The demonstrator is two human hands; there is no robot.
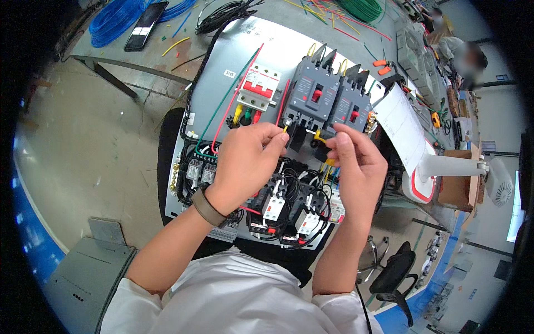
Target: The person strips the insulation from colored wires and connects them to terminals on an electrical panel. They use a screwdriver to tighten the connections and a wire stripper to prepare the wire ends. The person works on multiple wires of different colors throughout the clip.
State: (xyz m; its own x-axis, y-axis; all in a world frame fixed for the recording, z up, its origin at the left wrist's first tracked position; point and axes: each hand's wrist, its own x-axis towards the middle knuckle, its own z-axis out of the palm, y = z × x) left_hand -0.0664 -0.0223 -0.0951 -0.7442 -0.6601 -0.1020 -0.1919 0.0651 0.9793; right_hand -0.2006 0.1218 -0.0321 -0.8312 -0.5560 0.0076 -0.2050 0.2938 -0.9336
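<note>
My left hand (pixel 250 158) is closed in a pinch on a small yellow-sleeved wire terminal (pixel 286 126), just below the left large breaker. A few centimetres to the right, my right hand (pixel 359 167) pinches a yellow wire (pixel 318 136) with a pale tip pointing left. Above both hands stand two dark grey moulded-case breakers, the left one (pixel 312 92) and the right one (pixel 351 104), each with a red lever. A white breaker with red toggles (pixel 260 86) is mounted left of them. My fingers partly hide what they hold.
The metal mounting plate (pixel 222 92) carries relays (pixel 194 168), contactors (pixel 273 207) and black wiring below my hands. Behind it, a grey table holds blue wire coils (pixel 114 25), a phone (pixel 146 26) and orange-handled pliers (pixel 382 68). Paper sheets (pixel 401 125) hang right. Other people are at far right.
</note>
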